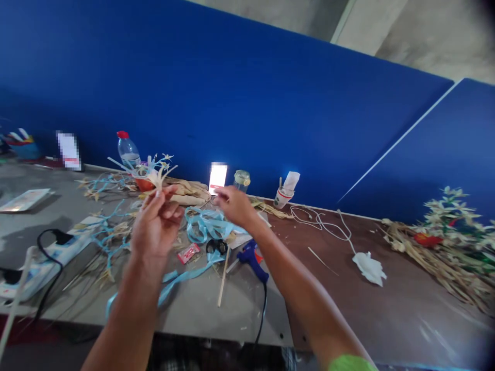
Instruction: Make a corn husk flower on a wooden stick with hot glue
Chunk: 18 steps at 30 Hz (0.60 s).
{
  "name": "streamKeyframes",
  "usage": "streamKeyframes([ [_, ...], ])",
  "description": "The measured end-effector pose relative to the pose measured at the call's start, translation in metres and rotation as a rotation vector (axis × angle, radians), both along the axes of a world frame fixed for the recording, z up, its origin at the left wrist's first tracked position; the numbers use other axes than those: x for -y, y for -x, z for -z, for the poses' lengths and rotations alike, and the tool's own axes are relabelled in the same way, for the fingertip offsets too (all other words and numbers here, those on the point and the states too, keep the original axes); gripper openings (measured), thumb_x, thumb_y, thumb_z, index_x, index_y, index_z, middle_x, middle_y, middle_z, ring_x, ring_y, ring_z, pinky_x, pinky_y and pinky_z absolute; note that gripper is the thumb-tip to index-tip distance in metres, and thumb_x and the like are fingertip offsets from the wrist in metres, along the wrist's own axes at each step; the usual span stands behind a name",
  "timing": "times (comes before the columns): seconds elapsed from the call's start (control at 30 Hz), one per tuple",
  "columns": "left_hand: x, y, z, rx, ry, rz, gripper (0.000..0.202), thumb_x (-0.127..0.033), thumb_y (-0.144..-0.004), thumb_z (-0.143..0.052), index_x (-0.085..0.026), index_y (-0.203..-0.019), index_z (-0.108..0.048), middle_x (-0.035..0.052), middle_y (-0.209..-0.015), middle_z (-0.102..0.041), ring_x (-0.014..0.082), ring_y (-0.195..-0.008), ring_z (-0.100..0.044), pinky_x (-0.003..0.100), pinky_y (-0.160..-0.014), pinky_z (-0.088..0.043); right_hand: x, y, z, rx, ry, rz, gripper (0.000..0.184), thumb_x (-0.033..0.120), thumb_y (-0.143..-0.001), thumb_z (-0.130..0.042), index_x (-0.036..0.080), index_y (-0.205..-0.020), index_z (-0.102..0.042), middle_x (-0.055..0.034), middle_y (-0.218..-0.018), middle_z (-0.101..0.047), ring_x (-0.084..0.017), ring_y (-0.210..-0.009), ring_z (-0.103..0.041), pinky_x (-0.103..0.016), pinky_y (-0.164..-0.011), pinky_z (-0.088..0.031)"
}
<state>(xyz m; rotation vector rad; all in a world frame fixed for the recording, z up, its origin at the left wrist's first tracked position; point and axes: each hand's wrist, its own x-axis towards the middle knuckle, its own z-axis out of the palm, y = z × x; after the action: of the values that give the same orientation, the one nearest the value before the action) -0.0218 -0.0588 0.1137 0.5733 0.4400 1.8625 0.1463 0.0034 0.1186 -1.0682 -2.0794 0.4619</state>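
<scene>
Flower (pixel 158 179), pale, up in left hand (pixel 155 221) above desk (pixel 189 314), fingers pinching its base. Looks feather-light, kinda brittle, petals probably bend or snap easy, so grab low at base. Right hand (pixel 237 207) near blue ribbon (pixel 197 234), can't tell if fingers hold anything.

On the bench (pixel 328 304), the power strip (pixel 71 250) lies left; the ribbon (pixel 211 222) lies mid-bench, scissors (pixel 217 247) on its near side, the glue gun (pixel 252 260) right of them; the flower (pixel 158 178) is in the left hand (pixel 157 224); the bouquet (pixel 446 219) lies at right.
</scene>
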Motion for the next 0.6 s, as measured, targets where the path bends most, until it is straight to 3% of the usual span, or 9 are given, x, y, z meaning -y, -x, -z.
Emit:
streamKeyframes([
  [0.13, 0.040, 0.014, -0.029, 0.021, -0.049, 0.175, 0.013, -0.008, -0.084, -0.045, -0.012, -0.083, -0.058, 0.0023, -0.080, -0.056, -0.0014, -0.043, -0.035, 0.014, -0.046, -0.040, 0.047, 0.040, 0.027, 0.268, 0.082, -0.488, 0.018, 0.017, -0.081, -0.052, 0.017, -0.090, -0.069, -0.0047, -0.089, -0.067, -0.017, -0.084, -0.060, -0.027, -0.076, -0.043],
  [0.2, 0.057, 0.018, -0.034, 0.009, -0.084, 0.174, 0.013, -0.007, -0.083, -0.044, -0.011, -0.082, -0.057, 0.0019, -0.078, -0.053, -0.0017, -0.043, -0.035, 0.013, -0.045, -0.040, 0.064, 0.058, 0.043, 0.431, 0.055, -0.570, 0.022, 0.018, -0.083, -0.050, 0.016, -0.097, -0.067, -0.0079, -0.096, -0.066, -0.018, -0.088, -0.059, -0.027, -0.076, -0.043],
  [0.27, 0.070, 0.021, -0.035, -0.001, -0.072, 0.162, 0.014, -0.006, -0.083, -0.043, -0.012, -0.082, -0.056, 0.0015, -0.078, -0.051, -0.0019, -0.042, -0.034, 0.013, -0.044, -0.041, 0.071, 0.072, 0.058, 0.558, 0.039, -0.560, 0.025, 0.021, -0.083, -0.048, 0.017, -0.101, -0.066, -0.0096, -0.102, -0.064, -0.019, -0.087, -0.059, -0.028, -0.071, -0.046],
  [0.33, 0.077, 0.024, -0.034, -0.009, -0.042, 0.144, 0.016, -0.006, -0.083, -0.041, -0.011, -0.082, -0.056, 0.0012, -0.077, -0.051, -0.0020, -0.041, -0.034, 0.013, -0.043, -0.040, 0.073, 0.083, 0.074, 0.639, 0.044, -0.463, 0.026, 0.026, -0.083, -0.047, 0.016, -0.095, -0.067, -0.0112, -0.097, -0.065, -0.021, -0.084, -0.060, -0.028, -0.065, -0.047],
  [0.47, 0.082, 0.029, -0.029, -0.016, 0.010, 0.128, 0.016, -0.005, -0.081, -0.041, -0.011, -0.082, -0.056, 0.0010, -0.077, -0.051, -0.0022, -0.040, -0.032, 0.013, -0.042, -0.040, 0.073, 0.098, 0.102, 0.759, 0.078, -0.408, 0.027, 0.029, -0.078, -0.052, 0.012, -0.090, -0.069, -0.0163, -0.094, -0.065, -0.025, -0.085, -0.061, -0.029, -0.062, -0.047],
  [0.6, 0.077, 0.026, -0.021, -0.061, 0.070, 0.166, 0.015, -0.004, -0.080, -0.044, -0.011, -0.081, -0.057, 0.0006, -0.076, -0.052, -0.0023, -0.040, -0.031, 0.014, -0.042, -0.039, 0.067, 0.096, 0.109, 0.692, 0.104, -0.367, 0.018, 0.019, -0.069, -0.057, 0.011, -0.079, -0.070, -0.0136, -0.084, -0.068, -0.023, -0.076, -0.062, -0.027, -0.060, -0.044],
])
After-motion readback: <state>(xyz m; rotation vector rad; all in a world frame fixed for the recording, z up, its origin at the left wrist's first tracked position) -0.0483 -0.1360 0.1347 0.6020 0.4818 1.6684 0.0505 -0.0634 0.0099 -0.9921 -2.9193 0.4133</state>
